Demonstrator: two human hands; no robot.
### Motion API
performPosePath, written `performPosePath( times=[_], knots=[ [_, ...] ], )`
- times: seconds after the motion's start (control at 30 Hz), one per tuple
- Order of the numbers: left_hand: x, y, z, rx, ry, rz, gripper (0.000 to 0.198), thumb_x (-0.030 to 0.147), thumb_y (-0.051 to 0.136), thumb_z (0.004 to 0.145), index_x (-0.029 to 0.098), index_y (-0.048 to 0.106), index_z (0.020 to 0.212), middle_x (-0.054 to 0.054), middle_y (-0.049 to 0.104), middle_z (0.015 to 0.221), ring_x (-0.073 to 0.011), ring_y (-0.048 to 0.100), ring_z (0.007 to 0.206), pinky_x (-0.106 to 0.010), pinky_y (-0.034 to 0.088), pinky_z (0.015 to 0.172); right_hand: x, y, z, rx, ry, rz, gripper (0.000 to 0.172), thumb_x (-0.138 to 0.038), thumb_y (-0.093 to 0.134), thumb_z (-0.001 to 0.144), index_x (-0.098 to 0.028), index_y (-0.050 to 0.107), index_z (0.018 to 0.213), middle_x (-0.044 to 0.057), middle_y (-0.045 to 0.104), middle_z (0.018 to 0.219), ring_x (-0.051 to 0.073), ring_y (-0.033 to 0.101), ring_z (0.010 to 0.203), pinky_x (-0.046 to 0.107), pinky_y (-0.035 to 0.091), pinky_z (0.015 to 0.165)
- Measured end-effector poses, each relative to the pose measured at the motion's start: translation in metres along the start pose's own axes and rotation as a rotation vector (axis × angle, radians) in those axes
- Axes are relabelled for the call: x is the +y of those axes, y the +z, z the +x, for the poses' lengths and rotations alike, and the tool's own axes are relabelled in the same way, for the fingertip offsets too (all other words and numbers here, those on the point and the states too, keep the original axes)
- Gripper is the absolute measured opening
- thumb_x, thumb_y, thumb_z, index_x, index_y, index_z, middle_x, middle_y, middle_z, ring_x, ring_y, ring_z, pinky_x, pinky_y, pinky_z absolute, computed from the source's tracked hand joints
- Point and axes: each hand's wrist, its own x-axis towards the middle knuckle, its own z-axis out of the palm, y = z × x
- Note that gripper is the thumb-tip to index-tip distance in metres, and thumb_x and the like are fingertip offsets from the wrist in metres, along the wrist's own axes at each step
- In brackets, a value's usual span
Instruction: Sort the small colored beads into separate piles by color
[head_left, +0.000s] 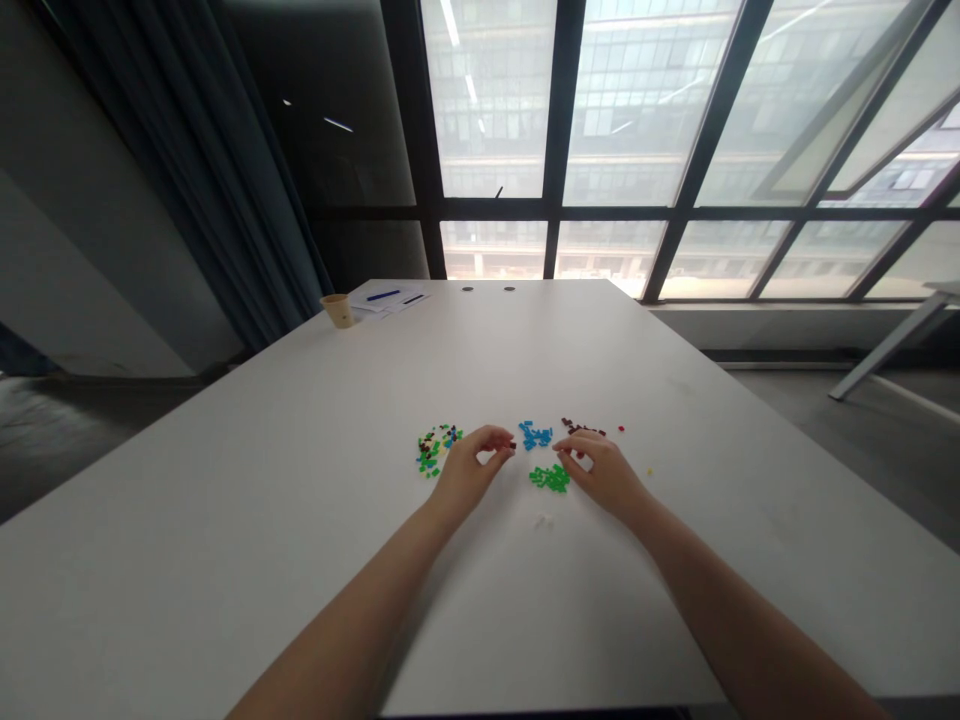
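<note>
My left hand (480,458) pinches a small dark brown brick (513,445) between thumb and fingertips, just right of a mixed pile of small coloured bricks (431,455). My right hand (596,465) has thumb and fingers curled close together; whether something tiny is between them I cannot make out. Between the hands lies a pile of blue bricks (535,435), with a pile of green bricks (551,478) nearer to me. Dark brown bricks (577,427) lie behind my right hand, which partly hides them. A few white pieces (543,521) sit in front of the green pile.
One red piece (621,429) and one yellow piece (650,471) lie to the right on the white table (300,480). At the far left stand a paper cup (338,311) and papers (397,303) with a blue pen (383,295). Windows rise beyond the table.
</note>
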Motion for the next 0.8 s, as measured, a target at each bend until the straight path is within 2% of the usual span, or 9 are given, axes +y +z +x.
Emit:
performPosePath(
  times=[0.17,0.3,0.4,0.63,0.8],
  knots=[
    [0.003,0.004,-0.003,-0.06,0.029,0.057,0.008,0.026,0.057,0.072,0.021,0.061,0.076,-0.001,0.066,0.079,-0.0143,0.06,0.077,-0.029,0.046,0.078,-0.014,0.004,-0.001,0.016,-0.103,0.037,0.017,-0.022,0.05,0.079,-0.021,0.064,0.088,0.004,0.063,0.079,0.015,0.056,0.076,0.029,0.043,0.074],
    [0.003,0.009,-0.007,-0.126,0.005,-0.068,0.017,0.024,0.055,0.074,0.021,0.053,0.09,-0.001,0.065,0.079,-0.0135,0.061,0.078,-0.027,0.047,0.075,-0.023,0.01,-0.002,0.05,-0.182,0.025,0.017,-0.026,0.056,0.077,-0.023,0.064,0.092,0.004,0.063,0.083,0.016,0.055,0.08,0.032,0.042,0.077],
    [0.005,0.012,-0.01,-0.191,-0.015,-0.16,0.024,0.021,0.055,0.073,0.023,0.046,0.096,0.001,0.064,0.077,-0.0124,0.061,0.076,-0.026,0.046,0.073,-0.024,0.015,-0.003,0.043,-0.22,0.011,0.015,-0.027,0.056,0.078,-0.023,0.065,0.09,0.004,0.062,0.081,0.016,0.055,0.078,0.031,0.042,0.074],
    [-0.002,0.018,-0.011,-0.242,-0.069,-0.273,0.024,0.022,0.056,0.073,0.021,0.046,0.095,0.0,0.064,0.078,-0.0131,0.06,0.076,-0.027,0.044,0.074,-0.019,0.016,-0.003,0.012,-0.243,0.033,0.01,-0.025,0.055,0.079,-0.021,0.065,0.078,0.003,0.062,0.076,0.014,0.054,0.074,0.029,0.041,0.072],
    [-0.007,0.025,-0.01,-0.254,-0.137,-0.431,0.025,0.025,0.059,0.073,0.019,0.045,0.093,-0.002,0.063,0.075,-0.013,0.059,0.074,-0.027,0.043,0.072,-0.019,0.016,-0.001,-0.024,-0.241,0.058,0.01,-0.023,0.053,0.08,-0.021,0.062,0.078,0.002,0.063,0.077,0.014,0.054,0.076,0.029,0.04,0.072]
  ],
)
